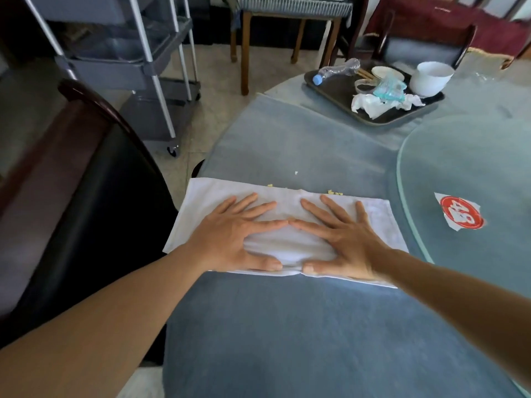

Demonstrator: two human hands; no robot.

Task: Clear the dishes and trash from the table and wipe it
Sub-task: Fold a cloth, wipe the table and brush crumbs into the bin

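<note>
Red sticker [461,212] reads "49", upside down.

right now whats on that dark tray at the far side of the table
The tray holds a crushed plastic bottle, a white bowl, crumpled tissue, a small plate and chopsticks. Anything beneath the tissue is hidden.

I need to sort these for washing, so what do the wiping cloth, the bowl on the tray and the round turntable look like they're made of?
Cloth: seemingly white woven cotton, matte, creased.
Bowl: likely glazed ceramic, smooth and white; melamine possible.
Turntable: glass, clear with a greenish polished edge.
</note>
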